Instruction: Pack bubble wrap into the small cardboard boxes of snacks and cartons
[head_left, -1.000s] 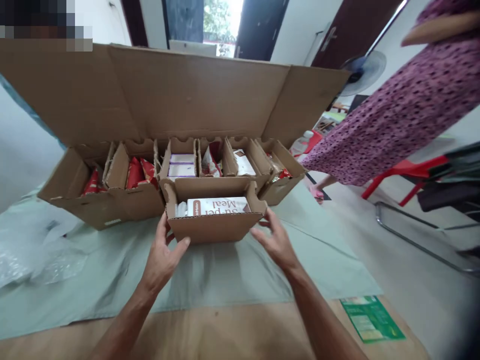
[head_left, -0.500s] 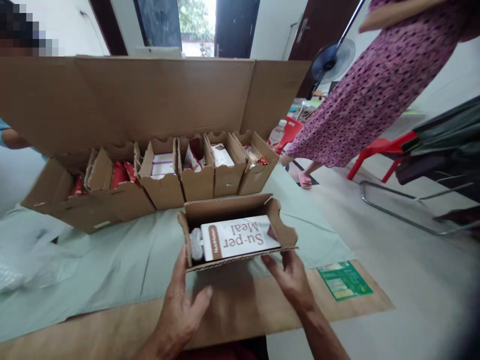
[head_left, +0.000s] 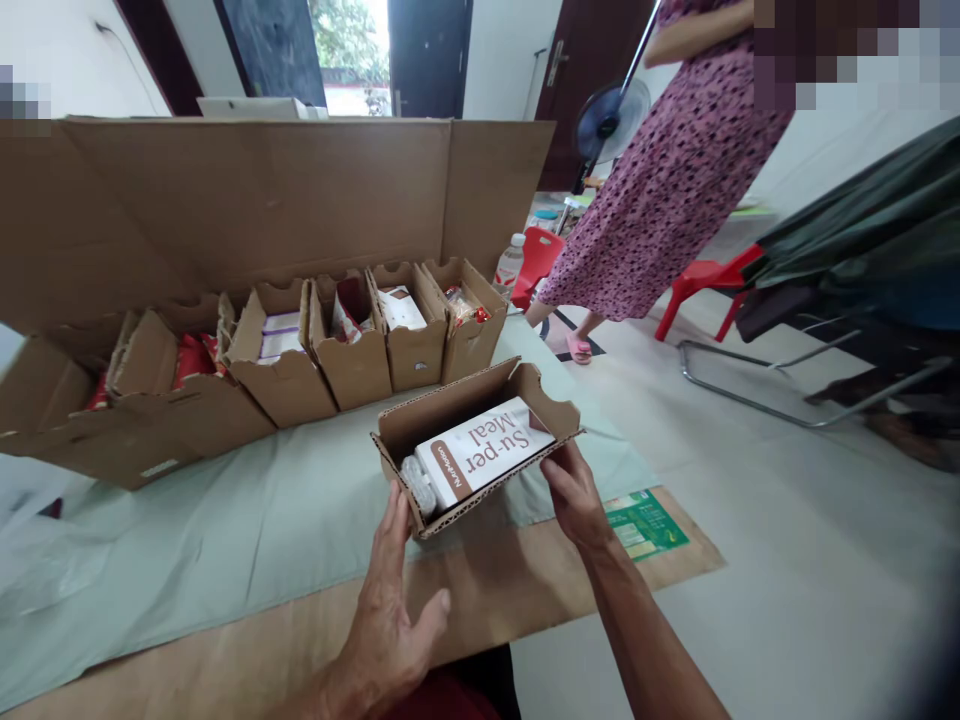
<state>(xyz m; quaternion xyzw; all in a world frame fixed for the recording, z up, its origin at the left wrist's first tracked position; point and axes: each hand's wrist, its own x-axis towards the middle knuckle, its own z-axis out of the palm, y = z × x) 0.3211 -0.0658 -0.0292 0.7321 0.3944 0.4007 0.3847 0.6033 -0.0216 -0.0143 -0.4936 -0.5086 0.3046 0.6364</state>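
Observation:
In front of me is an open cardboard box [head_left: 469,500], turned at a slant. Inside it lie a white carton [head_left: 487,450] printed "Su-per Meal" and a small bubble-wrapped item [head_left: 418,484] at its left end. My right hand [head_left: 576,495] grips the box at its near right corner, its other fingers partly hidden beneath. My left hand [head_left: 397,590] has its fingers stretched out, their tips against the box's left end, the thumb held apart.
A row of cardboard bins [head_left: 289,385] holding packets and cartons stands before a tall cardboard panel [head_left: 300,190]. A green leaflet [head_left: 646,525] lies at the table's right. Beyond are a person in a pink dress [head_left: 667,180], red chairs [head_left: 705,280] and a fan [head_left: 611,120].
The box has turned, its right end swinging away and its left end nearer me. My right hand has closed on the near right corner. The whole view has shifted right.

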